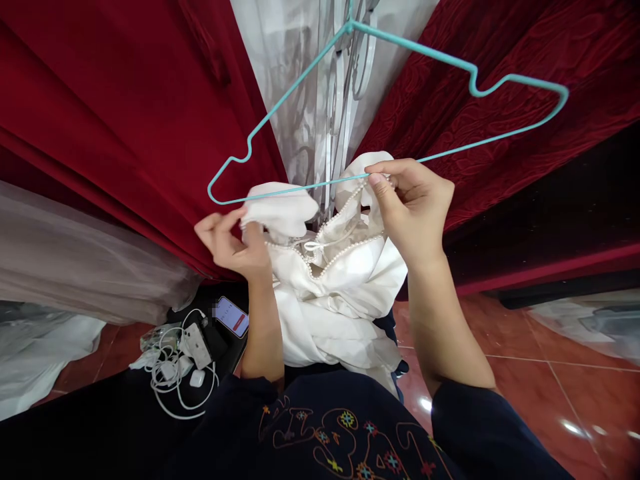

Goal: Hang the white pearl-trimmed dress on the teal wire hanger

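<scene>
Presently, the white dress [345, 287] lies from the centre toward 6 o'clock, its neck open and edged with small beads [316, 276], and the thin blue hanger [351, 27] stands above it toward 12 o'clock, tilted up at its right end. At 9 o'clock the left hand [235, 243] has its fingers closed in a light pinch on the left sleeve [280, 210], though blur hides the exact grip. At 2 o'clock the right hand [415, 207] pinches the lower bar of the hanger between thumb and first finger; whether some cloth is also caught there, I cannot tell. In my judgement, this small hold is the weak point: the long bar could turn in it, and the hanger end at 10 o'clock could swing and catch the beads or the white loop [311, 246] inside the neck. If the left pinch slips, the soft sleeve may fold inward. Pulling too strongly on it could strain the bead stitching. The phone [234, 317] and cables [167, 373], at 8 o'clock, seem far enough from the cloth.
</scene>
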A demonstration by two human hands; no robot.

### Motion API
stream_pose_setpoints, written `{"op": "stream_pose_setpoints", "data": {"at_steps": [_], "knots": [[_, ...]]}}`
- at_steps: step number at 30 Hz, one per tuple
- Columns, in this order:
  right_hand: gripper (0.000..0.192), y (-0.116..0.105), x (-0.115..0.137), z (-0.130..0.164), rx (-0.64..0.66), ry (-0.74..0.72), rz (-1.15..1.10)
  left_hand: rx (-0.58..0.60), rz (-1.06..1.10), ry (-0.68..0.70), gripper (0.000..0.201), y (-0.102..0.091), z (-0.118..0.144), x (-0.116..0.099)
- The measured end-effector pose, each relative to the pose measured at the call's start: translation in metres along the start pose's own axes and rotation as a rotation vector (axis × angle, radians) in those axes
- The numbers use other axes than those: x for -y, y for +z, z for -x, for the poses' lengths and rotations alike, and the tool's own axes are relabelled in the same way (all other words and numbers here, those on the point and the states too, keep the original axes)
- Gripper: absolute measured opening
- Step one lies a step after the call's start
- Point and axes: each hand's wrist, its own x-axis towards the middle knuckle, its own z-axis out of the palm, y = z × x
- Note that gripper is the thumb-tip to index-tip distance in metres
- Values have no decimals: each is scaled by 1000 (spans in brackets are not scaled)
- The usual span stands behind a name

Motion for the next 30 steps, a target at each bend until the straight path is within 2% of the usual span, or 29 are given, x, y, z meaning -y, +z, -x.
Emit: {"op": "stream_pose_setpoints", "data": {"at_steps": [1,2,6,9,11,13,16,19,23,26,28,30], "knots": [[28,0,-1,0,1,-1,-5,-95,-1,-74,13,-4,2,10],[27,0,-2,0,1,-2,-9,-117,7,-152,13,-9,2,21],[26,1,-6,0,-7,-11,-7,160,11,-376,24,-28,-16,66],[25,1,-6,1,-14,-32,-4,228,17,-405,19,-30,-43,76],[23,2,-6,1,-17,-38,-8,279,31,-381,12,-24,-64,71],[23,2,-5,2,-23,-43,-10,333,43,-324,17,-14,-86,60],[23,3,-5,2,-36,-46,10,350,45,-207,28,1,-114,42],[25,3,-5,3,-29,-27,34,361,31,-167,29,10,-130,26],[28,3,-5,1,-17,3,39,447,32,-127,19,5,-133,11],[28,3,-5,0,-19,1,31,458,62,-103,19,-3,-128,4],[28,4,-5,0,-21,-9,19,452,53,-130,18,-1,-122,-2],[27,6,-5,1,-24,-10,11,494,37,-160,16,7,-116,-10]]}}
